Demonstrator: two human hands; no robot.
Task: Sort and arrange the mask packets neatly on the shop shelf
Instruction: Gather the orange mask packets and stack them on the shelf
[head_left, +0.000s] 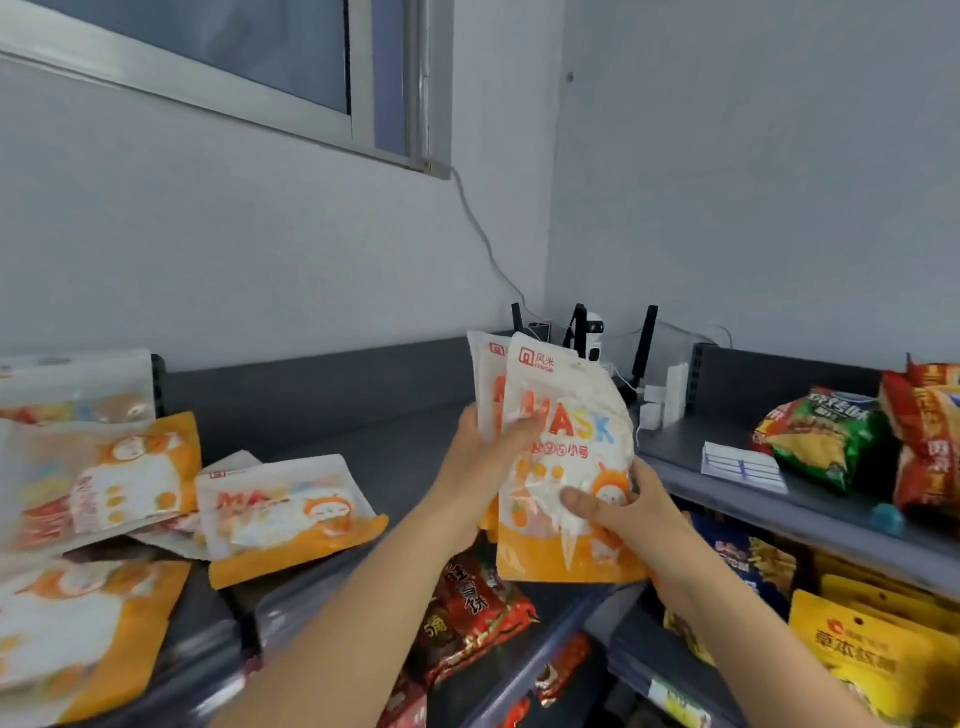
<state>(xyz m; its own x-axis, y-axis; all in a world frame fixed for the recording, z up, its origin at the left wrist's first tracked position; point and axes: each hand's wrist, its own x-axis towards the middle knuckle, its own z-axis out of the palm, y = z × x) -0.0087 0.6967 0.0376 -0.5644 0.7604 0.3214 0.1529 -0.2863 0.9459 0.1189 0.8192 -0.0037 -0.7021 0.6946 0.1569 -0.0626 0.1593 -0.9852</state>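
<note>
Both hands hold two white-and-orange mask packets (563, 457) upright above the grey top shelf (332, 431), one behind the other. My left hand (483, 457) grips their left edge, thumb across the front packet. My right hand (618, 512) grips the front packet's lower right part. Several more mask packets (283, 512) lie loosely scattered on the left of the shelf, overlapping and tilted.
A router with black antennas (644, 348) and a small white camera (592, 338) stand in the back corner with cables. Snack bags (826, 436) and a white card box (743, 465) sit on the right shelf. Red snack packs (472, 608) and yellow bags (878, 649) fill lower shelves.
</note>
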